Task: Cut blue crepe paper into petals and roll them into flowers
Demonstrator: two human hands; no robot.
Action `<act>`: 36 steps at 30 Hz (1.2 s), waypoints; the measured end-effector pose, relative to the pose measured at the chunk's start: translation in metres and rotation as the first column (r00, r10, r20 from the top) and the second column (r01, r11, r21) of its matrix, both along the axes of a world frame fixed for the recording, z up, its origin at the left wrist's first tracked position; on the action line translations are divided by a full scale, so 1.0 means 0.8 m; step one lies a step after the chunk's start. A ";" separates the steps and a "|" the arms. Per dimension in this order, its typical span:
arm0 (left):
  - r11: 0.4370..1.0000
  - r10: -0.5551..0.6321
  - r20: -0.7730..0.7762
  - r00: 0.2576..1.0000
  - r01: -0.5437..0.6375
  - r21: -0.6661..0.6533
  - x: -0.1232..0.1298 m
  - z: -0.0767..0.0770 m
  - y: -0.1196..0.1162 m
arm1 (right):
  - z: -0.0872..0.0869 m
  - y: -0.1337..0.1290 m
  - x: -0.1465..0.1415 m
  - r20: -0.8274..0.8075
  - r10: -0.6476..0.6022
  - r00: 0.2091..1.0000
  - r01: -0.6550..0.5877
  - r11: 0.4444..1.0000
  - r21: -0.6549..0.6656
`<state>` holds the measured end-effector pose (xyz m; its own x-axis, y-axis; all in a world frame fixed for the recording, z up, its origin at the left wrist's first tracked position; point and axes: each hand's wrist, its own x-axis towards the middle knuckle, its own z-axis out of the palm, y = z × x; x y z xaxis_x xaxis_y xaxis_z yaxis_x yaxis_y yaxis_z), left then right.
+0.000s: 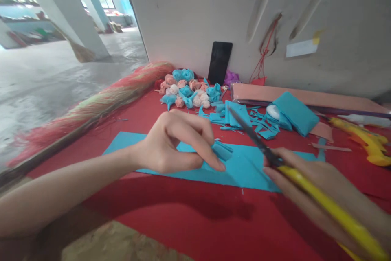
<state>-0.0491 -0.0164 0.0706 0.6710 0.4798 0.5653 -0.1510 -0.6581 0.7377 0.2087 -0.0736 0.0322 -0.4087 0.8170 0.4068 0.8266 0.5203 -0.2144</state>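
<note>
My left hand is closed, thumb and fingers pinched together over the blue crepe paper sheet. A small folded piece of blue crepe paper shows at its fingertips; the grip is partly hidden behind the fingers. To the right, my right hand, slightly blurred, is wrapped around scissors with yellow handles. Their dark, pointed blades look closed and tilt up to the left, above the sheet and apart from the paper in my left hand.
Paper roses cluster at the back by a dark phone leaning on the wall. Blue scraps and a folded blue paper pack lie behind the sheet. A yellow glue gun is at right, a straw broom at left.
</note>
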 end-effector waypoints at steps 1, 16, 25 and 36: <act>0.998 0.036 0.017 0.999 -0.037 0.053 0.005 0.000 -0.004 | -0.004 0.005 -0.001 0.108 0.006 0.994 -0.005 1.000 -0.009; 0.943 0.112 0.079 0.991 -0.131 0.305 0.037 -0.021 -0.033 | 0.030 -0.037 -0.044 -0.379 0.101 0.920 0.034 0.942 0.335; 0.930 0.094 0.002 0.996 -0.089 0.357 0.043 -0.024 -0.042 | 0.020 -0.041 -0.044 -0.272 0.206 0.940 -0.069 0.895 0.441; 0.940 0.104 0.022 0.994 -0.106 0.325 0.046 -0.028 -0.043 | -0.001 -0.060 -0.044 -0.093 0.095 0.991 -0.058 0.939 0.338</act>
